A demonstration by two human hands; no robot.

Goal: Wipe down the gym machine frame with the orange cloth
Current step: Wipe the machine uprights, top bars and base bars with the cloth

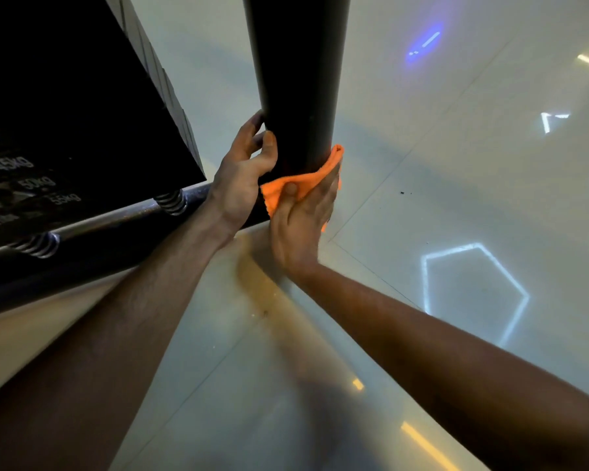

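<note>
1. Cloth first: the orange cloth (300, 185) is squashed against the low part of the black post (296, 79) by the right hand (300, 226). Fingers lie flat on it, thumb pressed on top.
2. Left hand (242, 175) is at 9 o'clock of the cloth. Its fingers and thumb curl round the post, holding it w/ no cloth.
3. Weight stack (65, 96) sits at 9 o'clock of the post, w/ kg labels. Steel rod (116, 219) and springs (170, 202) run under it.
4. Shiny floor (456, 198) is at 3 o'clock and below.
5. My guess: wiping is near the post's bottom. Can't tell which parts are clean yet. Rod, stack and base prob. left.
</note>
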